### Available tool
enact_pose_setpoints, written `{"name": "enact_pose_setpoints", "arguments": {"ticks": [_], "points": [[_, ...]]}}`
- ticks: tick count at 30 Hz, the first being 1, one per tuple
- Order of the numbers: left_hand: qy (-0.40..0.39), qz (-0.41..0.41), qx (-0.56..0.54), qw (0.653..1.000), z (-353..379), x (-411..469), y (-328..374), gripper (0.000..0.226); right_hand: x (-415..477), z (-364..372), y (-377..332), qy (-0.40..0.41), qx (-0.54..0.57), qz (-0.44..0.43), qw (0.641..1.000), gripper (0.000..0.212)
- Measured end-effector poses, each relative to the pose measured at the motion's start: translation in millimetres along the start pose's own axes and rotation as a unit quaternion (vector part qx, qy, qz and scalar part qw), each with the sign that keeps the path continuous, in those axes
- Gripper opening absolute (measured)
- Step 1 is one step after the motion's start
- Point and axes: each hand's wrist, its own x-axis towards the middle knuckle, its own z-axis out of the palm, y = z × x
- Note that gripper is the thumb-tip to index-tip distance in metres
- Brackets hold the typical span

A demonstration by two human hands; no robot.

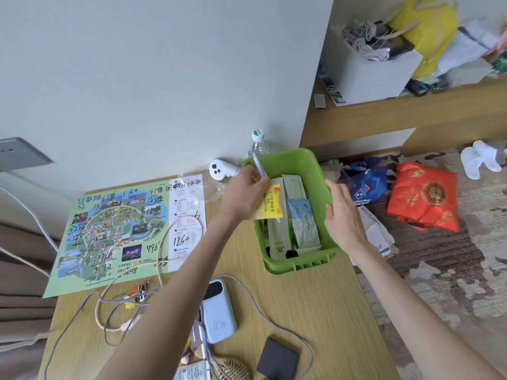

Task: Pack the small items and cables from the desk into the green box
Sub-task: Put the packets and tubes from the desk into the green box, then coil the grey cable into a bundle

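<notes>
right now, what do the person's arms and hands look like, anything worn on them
The left forearm and right forearm are bare, with no sleeve in view. The left grip and right grip are bare hands without gloves. No watch, bracelet or ring shows on the sides facing the camera.

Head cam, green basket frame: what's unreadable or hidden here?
- Head view: left hand covers part of the yellow paper tea sachet and pale pen.
- Head view: packets hide the floor of the green plastic basket.
- Head view: bottom edge cuts off the wooden hairbrush.
</notes>
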Motion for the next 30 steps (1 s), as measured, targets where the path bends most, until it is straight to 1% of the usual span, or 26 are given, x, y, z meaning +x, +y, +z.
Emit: {"name": "enact_pose_setpoints", "arguments": {"ticks": [2, 4, 6, 7, 9, 10, 12, 14, 18, 20, 22, 25, 28, 30], "points": [[-0.008, -0.031, 0.076, 0.997, 19, 9, 6, 0.022, 0, 1, 1, 0.001, -0.005, 0.003, 1.000, 0.061], [-0.013, -0.049, 0.162, 0.986, 36, 13, 7, 0.032, 0, 1, 2, 0.001, -0.002, 0.006, 1.000, 0.061], [0.008, -0.049, 0.226, 0.973, 45, 11, 6, 0.042, 0, 1, 1, 0.002, -0.002, 0.008, 1.000, 0.060], [0.030, -0.045, 0.236, 0.970, 48, 10, 6, 0.043, 0, 1, 2, 0.003, -0.003, 0.009, 1.000, 0.060], [0.066, -0.039, 0.218, 0.973, 51, 10, 8, 0.038, 0, 2, 1, 0.004, -0.006, 0.009, 1.000, 0.061], [0.070, -0.036, 0.214, 0.974, 52, 9, 9, 0.036, -1, 2, 1, 0.004, -0.008, 0.008, 1.000, 0.061], [0.046, -0.028, 0.234, 0.971, 54, 6, 12, 0.034, -1, 2, 2, 0.004, -0.011, 0.009, 1.000, 0.061], [0.022, -0.001, 0.262, 0.965, 55, -1, 10, 0.032, -1, 3, 2, 0.004, -0.016, 0.010, 1.000, 0.061], [0.044, 0.067, 0.244, 0.967, 46, -21, 5, 0.029, 0, 3, 3, 0.005, -0.022, 0.008, 1.000, 0.063], [0.061, 0.084, 0.222, 0.970, 37, -35, 0, 0.028, -2, 2, 1, 0.009, -0.029, 0.003, 1.000, 0.061], [0.082, 0.077, 0.193, 0.975, 25, -52, -9, 0.025, -7, -1, -2, 0.018, -0.053, -0.013, 0.998, 0.057], [0.117, 0.050, 0.153, 0.980, 6, -85, -34, 0.020, -30, -2, -13, 0.053, -0.075, -0.056, 0.994, 0.050], [0.107, 0.006, 0.147, 0.983, -4, -126, -69, 0.017, -74, 3, -28, 0.084, -0.027, -0.112, 0.990, 0.040], [0.090, -0.016, 0.160, 0.983, -4, -157, -96, 0.017, -111, 11, -36, 0.073, 0.003, -0.160, 0.984, 0.036]]}}
